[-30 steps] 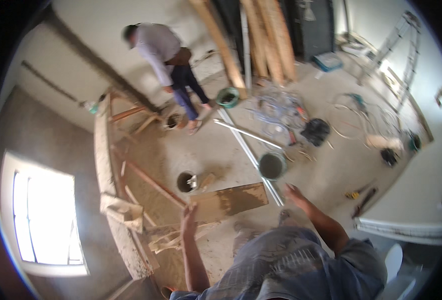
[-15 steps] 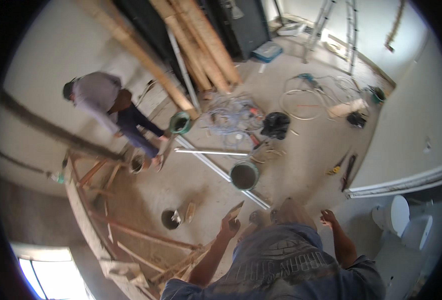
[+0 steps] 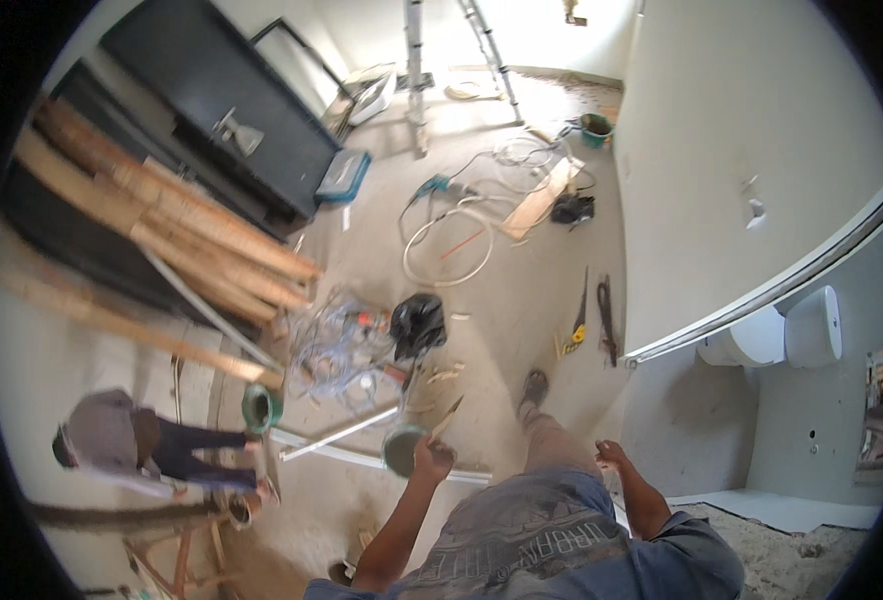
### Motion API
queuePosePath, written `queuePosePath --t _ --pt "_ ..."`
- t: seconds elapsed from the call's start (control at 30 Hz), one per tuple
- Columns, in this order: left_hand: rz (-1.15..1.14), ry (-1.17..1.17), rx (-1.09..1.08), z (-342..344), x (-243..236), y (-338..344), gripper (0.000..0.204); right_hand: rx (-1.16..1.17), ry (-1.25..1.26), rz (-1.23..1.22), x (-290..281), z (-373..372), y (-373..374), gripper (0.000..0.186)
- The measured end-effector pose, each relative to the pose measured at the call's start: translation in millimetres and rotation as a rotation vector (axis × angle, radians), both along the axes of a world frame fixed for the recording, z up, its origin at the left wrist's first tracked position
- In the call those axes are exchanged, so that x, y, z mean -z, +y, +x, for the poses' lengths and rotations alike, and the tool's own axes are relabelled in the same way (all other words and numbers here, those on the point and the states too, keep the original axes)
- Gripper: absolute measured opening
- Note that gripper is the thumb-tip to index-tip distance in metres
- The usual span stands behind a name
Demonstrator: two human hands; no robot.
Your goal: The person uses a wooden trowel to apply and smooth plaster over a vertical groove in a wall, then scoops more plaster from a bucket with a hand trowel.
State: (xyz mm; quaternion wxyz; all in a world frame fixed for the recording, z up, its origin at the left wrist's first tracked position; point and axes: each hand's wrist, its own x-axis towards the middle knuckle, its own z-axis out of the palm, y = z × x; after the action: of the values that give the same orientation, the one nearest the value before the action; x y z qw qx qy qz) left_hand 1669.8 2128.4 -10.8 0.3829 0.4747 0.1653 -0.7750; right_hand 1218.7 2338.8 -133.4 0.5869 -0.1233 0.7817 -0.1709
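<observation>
My left hand [image 3: 435, 461] is closed round a trowel [image 3: 449, 416], its pointed blade slanting up and away. Just beyond that hand, partly hidden by it, stands a green bucket [image 3: 402, 450]. My right hand [image 3: 610, 455] hangs at my right side with loosely bent fingers and nothing visible in it. My shoe [image 3: 534, 390] is planted on the floor ahead, one leg forward.
A handsaw [image 3: 579, 330] lies ahead on the right near the doorway wall. A black plastic bag [image 3: 419, 325] and tangled clear tubing [image 3: 327, 345] lie ahead left, with white metal strips [image 3: 337, 433] nearer. A co-worker [image 3: 112, 435] bends over at far left. A ladder [image 3: 416, 80] stands far off.
My body and view have turned to the right, with one foot stepped forward. The co-worker and green bucket now appear farther left and lower. The trowel remains in my left hand.
</observation>
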Motion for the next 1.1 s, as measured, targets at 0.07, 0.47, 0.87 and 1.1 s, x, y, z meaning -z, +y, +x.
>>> queuePosePath --t 0.07,0.47,0.87,1.1 --pt "0.093 0.043 -0.05 -33.1 -3.8 -45.2 0.033 0.101 -0.011 0.026 -12.1 -24.5 -27.4 0.052" --pt "-0.14 -0.035 0.086 -278.1 -76.4 -325.9 0.038 0.594 -0.059 -0.301 -16.6 -190.4 -214.1 0.038" --pt "-0.081 -0.543 0.047 -313.1 97.2 -539.5 0.035 0.314 -0.434 -0.069 -12.4 -238.9 -382.7 0.06" --pt "0.111 -0.758 0.093 -367.1 128.0 -633.6 0.048 -0.066 -0.134 -0.174 3.0 -411.2 -523.9 0.053"
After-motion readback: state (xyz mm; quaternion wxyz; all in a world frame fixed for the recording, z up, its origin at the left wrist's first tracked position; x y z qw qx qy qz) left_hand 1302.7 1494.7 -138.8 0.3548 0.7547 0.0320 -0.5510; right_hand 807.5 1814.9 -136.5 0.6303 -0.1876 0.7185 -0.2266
